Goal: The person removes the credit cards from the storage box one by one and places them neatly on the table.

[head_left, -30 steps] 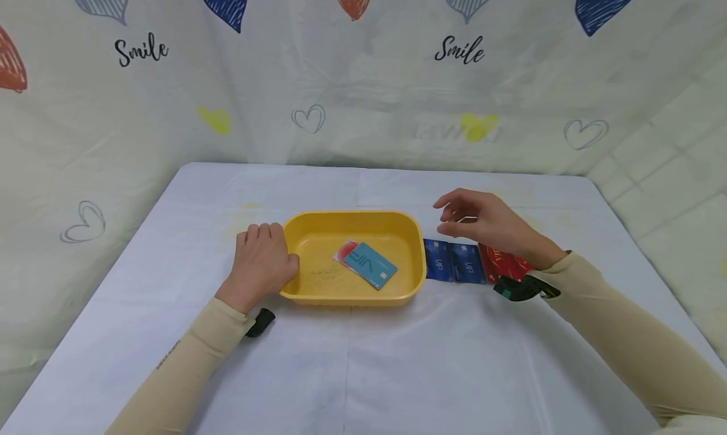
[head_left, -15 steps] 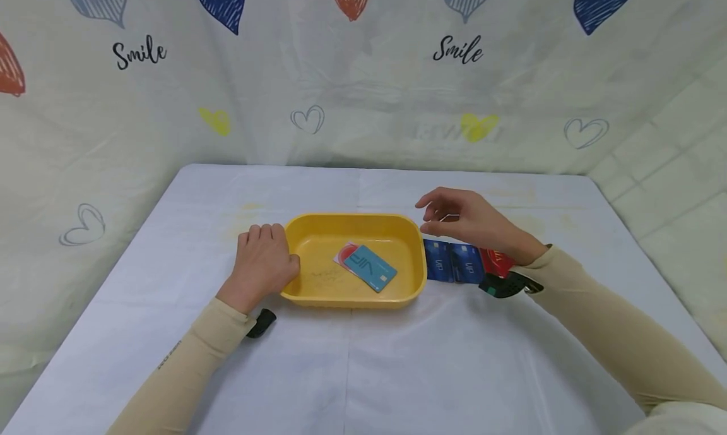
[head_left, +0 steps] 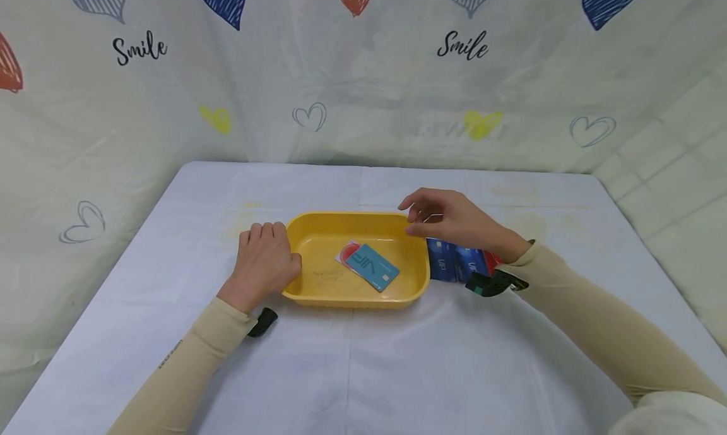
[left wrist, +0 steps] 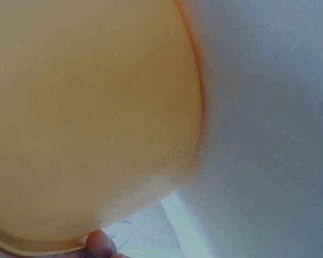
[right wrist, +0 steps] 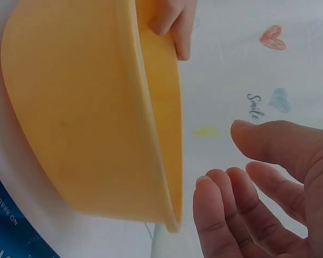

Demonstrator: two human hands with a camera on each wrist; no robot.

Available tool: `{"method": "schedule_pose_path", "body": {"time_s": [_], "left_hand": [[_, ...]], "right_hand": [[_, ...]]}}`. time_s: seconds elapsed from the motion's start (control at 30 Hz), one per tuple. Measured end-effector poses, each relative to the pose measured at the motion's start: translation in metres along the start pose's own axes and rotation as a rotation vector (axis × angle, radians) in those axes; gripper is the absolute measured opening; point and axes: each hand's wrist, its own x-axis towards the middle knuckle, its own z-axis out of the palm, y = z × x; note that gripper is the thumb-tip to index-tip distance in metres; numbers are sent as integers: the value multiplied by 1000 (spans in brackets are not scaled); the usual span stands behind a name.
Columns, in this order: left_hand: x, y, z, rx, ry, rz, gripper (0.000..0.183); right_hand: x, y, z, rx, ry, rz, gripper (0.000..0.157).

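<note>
Hands [head_left: 264, 260] at tray [head_left: 354, 300]; wht tbl [head_left: 409, 365], heart-print bkdrp [head_left: 375, 62].

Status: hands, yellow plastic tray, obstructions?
Left hand grips left end of yellow rounded-rectangular plastic tray; right hand, holding nothing, near its far-right corner. Teal rectangular card inside, overlapping red-and-white card. Nothing covers teal card.

"smile" on the wall cloth [head_left: 363, 62] at ten and one o'clock; "vip" on the teal card [head_left: 373, 268] and, at its three o'clock, blue cards [head_left: 442, 261], one numbered "no 8888…"
</note>
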Motion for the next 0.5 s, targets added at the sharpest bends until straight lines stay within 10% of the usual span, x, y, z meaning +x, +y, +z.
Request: {"method": "schedule_pose_path", "body": {"time_s": [0.5], "left_hand": [[0, 1, -1, -4, -11, -4, 22]], "right_hand": [[12, -8, 16, 45, -30, -27, 33]]}}
